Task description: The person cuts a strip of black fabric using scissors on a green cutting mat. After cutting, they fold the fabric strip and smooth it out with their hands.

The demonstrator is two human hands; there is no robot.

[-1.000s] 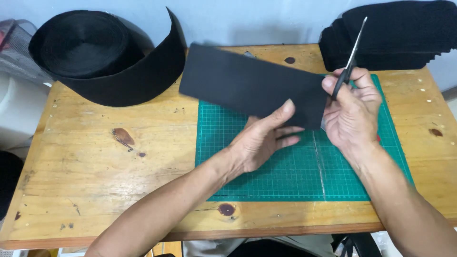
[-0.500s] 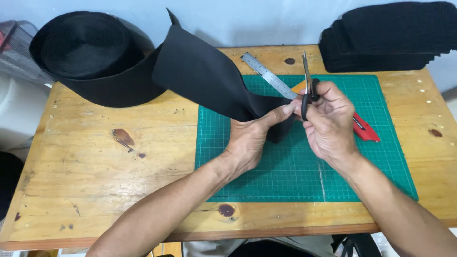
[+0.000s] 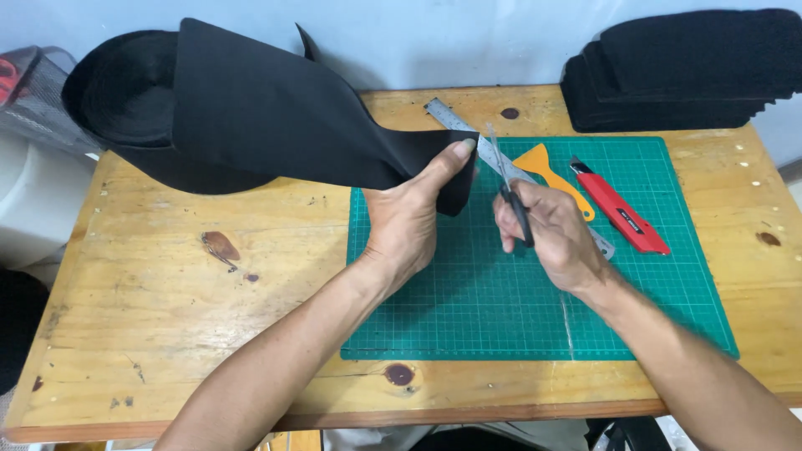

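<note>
My left hand (image 3: 415,219) pinches the free end of a wide black elastic band (image 3: 276,117), lifting it over the left part of the green cutting mat (image 3: 535,309). The band runs back to a big black roll (image 3: 134,100) at the table's far left. My right hand (image 3: 547,234) grips black-handled scissors (image 3: 505,188), blades pointing up and away, right beside the band's end edge.
On the mat lie a steel ruler (image 3: 455,121), an orange plastic scraper (image 3: 547,167) and a red utility knife (image 3: 618,215). A stack of cut black pieces (image 3: 685,71) sits at the far right. The wooden table (image 3: 209,317) holds everything; a clear bin (image 3: 33,92) stands left.
The band, lying flat across the mat before, is now lifted and pulled left. My left hand moved up-left with its end; the scissors came down beside it, uncovering ruler, scraper and knife.
</note>
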